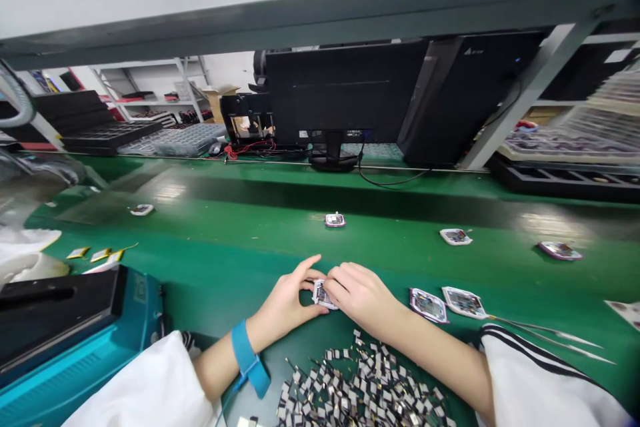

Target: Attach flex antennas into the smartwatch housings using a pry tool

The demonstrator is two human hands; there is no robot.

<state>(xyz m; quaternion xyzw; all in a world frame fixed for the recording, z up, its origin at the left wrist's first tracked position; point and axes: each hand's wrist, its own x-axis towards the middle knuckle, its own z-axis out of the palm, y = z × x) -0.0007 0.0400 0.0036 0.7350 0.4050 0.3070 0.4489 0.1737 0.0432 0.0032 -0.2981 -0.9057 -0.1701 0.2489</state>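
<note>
Between my hands is a small white-framed watch-like case with a circuit board inside (323, 295). My left hand (293, 297) grips its left edge between thumb and fingers, and a blue wrist strap (246, 355) circles that wrist. Over the case's right side bends my right hand (357, 293); its fingertips press on the board, and whether they pinch a small part is hidden. Just below lies a pile of small grey parts with short wires (360, 387). To the right, a purple-edged case (429, 305) and a white-edged case (464, 302) lie side by side.
Tweezers (560, 335) lie near my right sleeve. More cases, such as a pink-edged one (335, 220), are spread across the green bench (225, 247). A teal-and-black machine (85, 340) stands at left, near small yellow batteries (100, 255). A monitor (350, 90) stands behind.
</note>
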